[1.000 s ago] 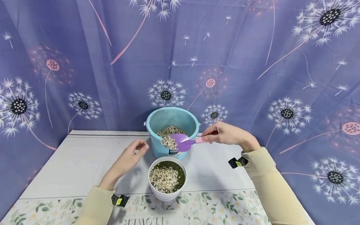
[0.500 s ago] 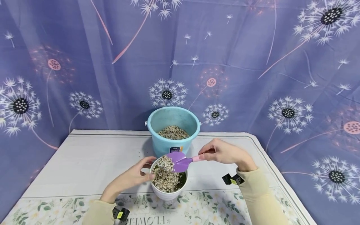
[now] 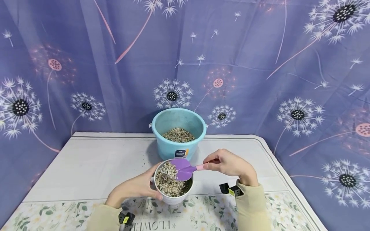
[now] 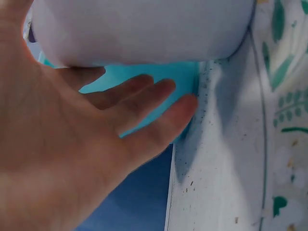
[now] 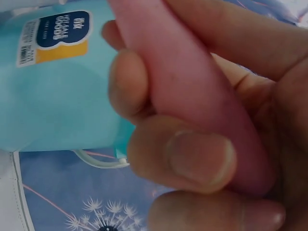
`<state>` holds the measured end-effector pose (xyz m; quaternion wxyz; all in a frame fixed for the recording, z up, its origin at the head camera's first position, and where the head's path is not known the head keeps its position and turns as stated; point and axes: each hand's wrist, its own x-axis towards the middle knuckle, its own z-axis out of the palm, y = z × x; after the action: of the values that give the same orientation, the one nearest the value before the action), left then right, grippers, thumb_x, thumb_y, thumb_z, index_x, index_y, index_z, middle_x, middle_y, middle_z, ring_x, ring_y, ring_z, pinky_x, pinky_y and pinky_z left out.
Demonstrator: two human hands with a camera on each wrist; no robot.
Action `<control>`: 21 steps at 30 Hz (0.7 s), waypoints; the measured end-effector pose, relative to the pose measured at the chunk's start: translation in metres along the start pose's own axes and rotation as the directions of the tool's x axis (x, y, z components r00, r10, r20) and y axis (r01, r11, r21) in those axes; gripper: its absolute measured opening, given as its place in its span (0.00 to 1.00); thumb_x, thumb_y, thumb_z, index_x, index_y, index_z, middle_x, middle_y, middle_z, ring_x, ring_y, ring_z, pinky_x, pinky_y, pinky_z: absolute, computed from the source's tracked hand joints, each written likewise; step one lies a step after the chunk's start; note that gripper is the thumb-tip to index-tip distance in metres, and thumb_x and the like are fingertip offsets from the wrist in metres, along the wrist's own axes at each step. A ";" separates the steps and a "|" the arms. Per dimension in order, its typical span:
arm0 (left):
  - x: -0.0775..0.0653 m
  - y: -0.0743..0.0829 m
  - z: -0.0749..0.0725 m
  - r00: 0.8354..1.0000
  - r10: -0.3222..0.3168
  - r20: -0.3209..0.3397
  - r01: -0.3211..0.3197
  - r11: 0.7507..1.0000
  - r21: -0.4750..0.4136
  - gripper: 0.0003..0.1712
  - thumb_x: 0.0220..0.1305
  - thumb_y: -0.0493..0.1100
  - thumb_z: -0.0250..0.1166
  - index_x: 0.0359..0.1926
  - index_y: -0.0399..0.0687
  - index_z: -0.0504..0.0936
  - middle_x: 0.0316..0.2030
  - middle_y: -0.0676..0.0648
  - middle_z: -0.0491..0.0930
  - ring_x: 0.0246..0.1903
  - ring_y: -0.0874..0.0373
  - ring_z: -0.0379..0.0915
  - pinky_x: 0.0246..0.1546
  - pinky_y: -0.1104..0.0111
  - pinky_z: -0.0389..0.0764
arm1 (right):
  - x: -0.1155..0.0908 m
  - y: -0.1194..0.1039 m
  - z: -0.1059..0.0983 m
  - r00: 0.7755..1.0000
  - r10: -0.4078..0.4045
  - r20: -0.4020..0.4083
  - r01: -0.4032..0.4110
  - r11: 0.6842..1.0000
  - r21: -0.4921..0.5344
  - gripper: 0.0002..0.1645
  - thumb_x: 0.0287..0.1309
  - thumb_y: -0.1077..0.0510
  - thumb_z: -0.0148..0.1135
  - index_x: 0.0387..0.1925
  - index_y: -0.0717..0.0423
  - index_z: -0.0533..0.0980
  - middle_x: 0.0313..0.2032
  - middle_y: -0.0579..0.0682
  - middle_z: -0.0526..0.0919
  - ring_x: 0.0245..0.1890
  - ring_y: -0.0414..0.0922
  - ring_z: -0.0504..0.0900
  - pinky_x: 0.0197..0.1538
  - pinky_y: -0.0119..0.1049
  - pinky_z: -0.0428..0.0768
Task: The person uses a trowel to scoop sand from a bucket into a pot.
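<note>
The head camera looks forward and down from above, well back from the left hand (image 3: 138,187) and right hand (image 3: 228,163), taking in the table (image 3: 101,160) below their fingers (image 3: 212,156) and the curtain (image 3: 130,80) beyond. The left wrist camera sits close behind its fingers, turned sideways, facing past them to the blue bucket (image 5: 62,101). The right wrist camera looks very closely at fingers round the pink handle (image 5: 192,91). All three views share the bucket; head and left wrist share the white pot (image 4: 144,33).
</note>
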<state>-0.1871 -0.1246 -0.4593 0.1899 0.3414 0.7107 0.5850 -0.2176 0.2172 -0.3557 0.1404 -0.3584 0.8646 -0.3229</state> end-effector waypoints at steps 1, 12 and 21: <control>0.001 0.000 0.001 1.000 0.005 0.003 -0.005 1.000 -0.013 0.71 0.43 0.59 0.80 0.77 0.50 0.42 0.73 0.44 0.53 0.70 0.45 0.51 0.67 0.44 0.55 | 0.000 0.000 0.001 1.000 0.001 0.000 -0.001 1.000 -0.004 0.08 0.64 0.49 0.63 0.38 0.43 0.86 0.23 0.39 0.81 0.17 0.33 0.65 0.22 0.28 0.71; -0.001 0.003 0.000 1.000 0.026 -0.005 -0.026 0.997 0.070 0.72 0.44 0.69 0.74 0.78 0.53 0.38 0.73 0.44 0.51 0.69 0.48 0.54 0.66 0.46 0.58 | -0.008 0.003 0.004 0.998 0.053 -0.014 -0.053 0.999 -0.005 0.07 0.63 0.45 0.64 0.32 0.37 0.85 0.19 0.36 0.77 0.16 0.33 0.64 0.23 0.28 0.71; 0.003 0.003 0.003 1.000 0.000 -0.010 0.000 1.000 0.016 0.69 0.46 0.58 0.79 0.77 0.51 0.41 0.73 0.43 0.50 0.70 0.48 0.52 0.67 0.46 0.56 | -0.006 0.005 0.001 0.999 0.044 0.006 -0.044 0.998 -0.044 0.08 0.63 0.45 0.64 0.34 0.39 0.86 0.21 0.37 0.79 0.17 0.33 0.65 0.23 0.29 0.70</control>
<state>-0.1864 -0.1206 -0.4572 0.1838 0.3398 0.7163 0.5811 -0.2156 0.2236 -0.3601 0.1427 -0.3434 0.8786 -0.2995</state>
